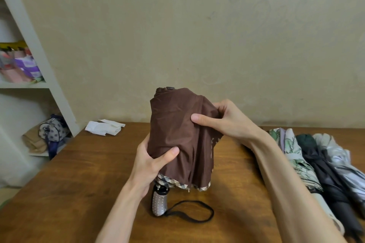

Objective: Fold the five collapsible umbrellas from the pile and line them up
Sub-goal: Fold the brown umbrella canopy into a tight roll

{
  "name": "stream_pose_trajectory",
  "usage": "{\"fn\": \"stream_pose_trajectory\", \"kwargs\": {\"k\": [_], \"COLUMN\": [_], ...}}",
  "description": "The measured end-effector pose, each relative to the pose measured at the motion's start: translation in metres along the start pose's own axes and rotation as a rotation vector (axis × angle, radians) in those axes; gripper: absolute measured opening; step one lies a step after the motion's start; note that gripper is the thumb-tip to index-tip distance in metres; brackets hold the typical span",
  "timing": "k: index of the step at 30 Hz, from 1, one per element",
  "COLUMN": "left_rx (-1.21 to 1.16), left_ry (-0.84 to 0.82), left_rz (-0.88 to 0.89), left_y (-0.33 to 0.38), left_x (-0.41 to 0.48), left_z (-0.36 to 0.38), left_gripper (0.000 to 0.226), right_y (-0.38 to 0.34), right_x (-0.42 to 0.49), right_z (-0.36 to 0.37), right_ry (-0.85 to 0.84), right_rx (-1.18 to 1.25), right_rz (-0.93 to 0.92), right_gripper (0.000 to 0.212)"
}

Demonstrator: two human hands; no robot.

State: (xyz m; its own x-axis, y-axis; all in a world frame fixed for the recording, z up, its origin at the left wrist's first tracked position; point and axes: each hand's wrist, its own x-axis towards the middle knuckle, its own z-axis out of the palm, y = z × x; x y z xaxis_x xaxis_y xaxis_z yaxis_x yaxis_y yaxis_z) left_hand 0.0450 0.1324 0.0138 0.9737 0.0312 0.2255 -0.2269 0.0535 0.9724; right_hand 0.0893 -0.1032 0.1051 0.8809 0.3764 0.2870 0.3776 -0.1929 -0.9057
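Brown collapsible umbrella (177, 134) of thin fabric is grasped by both sets of fingers. The left hand (150, 163) curls round the lower canopy at seven o'clock, its thumb laid across the cloth. The right hand (223, 122) pinches a gathered fold at three o'clock, thumb pressing in from the front. The umbrella stands upright at the middle of the wooden surface (79, 193). Its taupe dotted handle (160, 201) points down at six o'clock and appears to rest on the wood, with a black wrist strap loop (197, 211) lying just beside it. A beige plaid trim (167, 180) edges the loose hem. The shaft looks collapsed but the panels hang baggy, so the step in hand seems to be gathering the cloth. The next move probably calls for smoothing each panel one way, wrapping it tight round the shaft, and finding the closure tab. At three to four o'clock lie a green floral umbrella (296, 156), a black umbrella (324, 169) and a silver umbrella (343, 163), side by side and touching. I cannot tell whether these are fastened, and a fifth is not visible. Farther out are white folded paper (104, 128) at eleven o'clock and a white shelf unit (25, 85) at nine. No brand, label or writing can be read.
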Motion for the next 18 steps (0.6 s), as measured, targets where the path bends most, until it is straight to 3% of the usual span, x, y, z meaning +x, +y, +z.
{"fn": "stream_pose_trajectory", "kwargs": {"k": [1, 8, 11, 18], "left_rx": [-0.001, 0.012, 0.014, 0.010], "left_ry": [0.003, 0.023, 0.032, 0.014], "left_rz": [-0.002, -0.012, -0.017, -0.007], "left_y": [-0.0003, -0.0017, -0.0020, -0.0006], "left_x": [0.0004, 0.0015, 0.0020, 0.0002], "left_z": [-0.0001, -0.0001, -0.0005, 0.0008], "left_gripper": [0.081, 0.089, 0.105, 0.086], "right_y": [0.0010, 0.0043, 0.0065, 0.0071], "right_x": [0.0004, -0.0003, 0.0018, 0.0023], "right_z": [0.0008, 0.0066, 0.0077, 0.0052], "right_ry": [0.005, -0.022, 0.007, 0.036], "right_rx": [0.034, 0.235, 0.204, 0.100], "right_rz": [-0.008, -0.030, -0.001, 0.034], "right_gripper": [0.029, 0.024, 0.015, 0.037]}}
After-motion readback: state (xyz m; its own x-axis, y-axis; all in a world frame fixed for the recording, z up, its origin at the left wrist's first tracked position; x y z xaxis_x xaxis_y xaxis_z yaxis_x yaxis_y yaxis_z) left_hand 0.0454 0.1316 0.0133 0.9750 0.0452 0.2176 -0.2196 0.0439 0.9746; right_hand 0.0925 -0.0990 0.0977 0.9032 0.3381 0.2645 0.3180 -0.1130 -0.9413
